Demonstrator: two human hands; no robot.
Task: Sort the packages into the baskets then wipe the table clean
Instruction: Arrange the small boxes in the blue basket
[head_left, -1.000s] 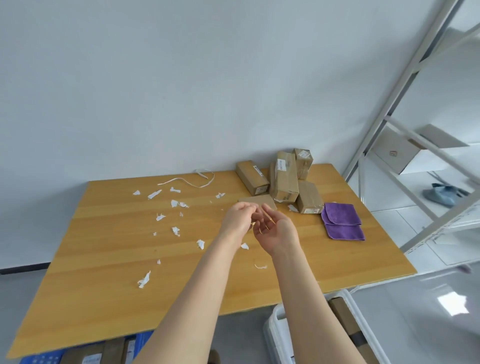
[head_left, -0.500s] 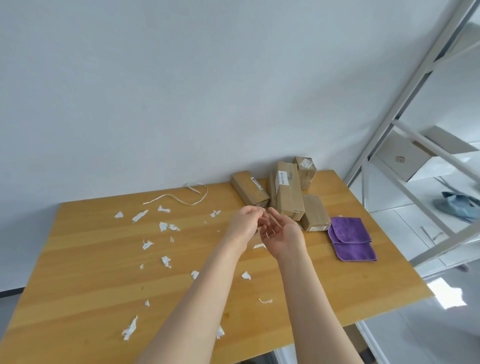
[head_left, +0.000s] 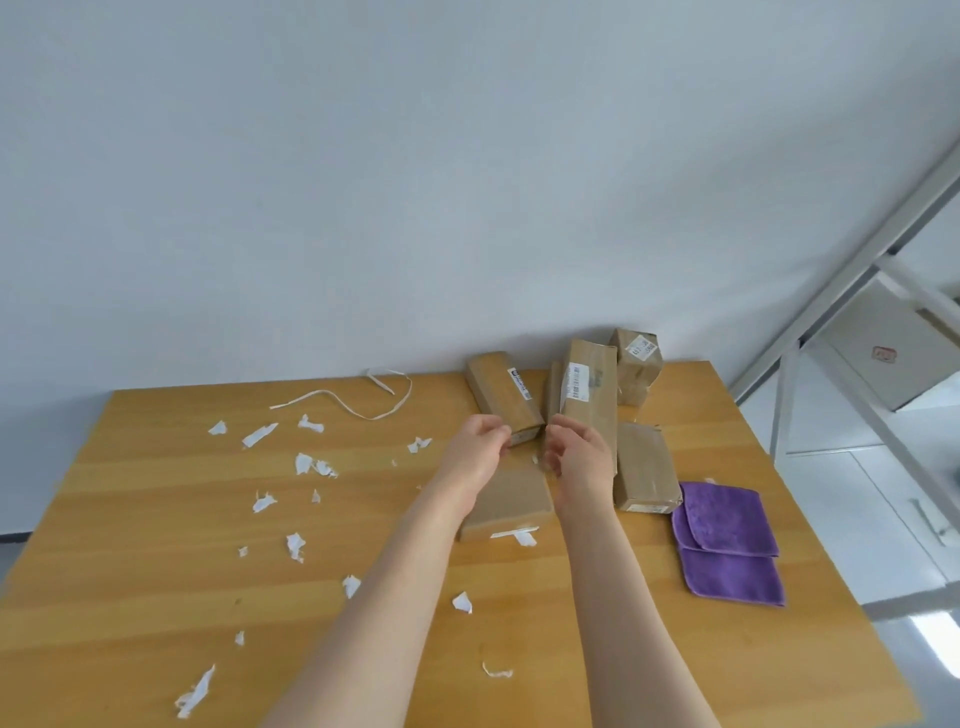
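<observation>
Left grip (head_left: 480, 449) hovers over the surface (head_left: 130, 597) with fingertips bunched; whether they pinch anything cannot be told. Right grip (head_left: 576, 460), just beside it but not touching, has fingers loosely curled with nothing seen in them. Both hang above a flat package (head_left: 511, 501) lying on the surface. Four more packages (head_left: 589, 400) cluster at the far edge, behind the hands. A folded purple cloth (head_left: 727, 540) lies to the right. Torn paper scraps (head_left: 309, 463) and a white strip (head_left: 363, 410) litter the left half.
</observation>
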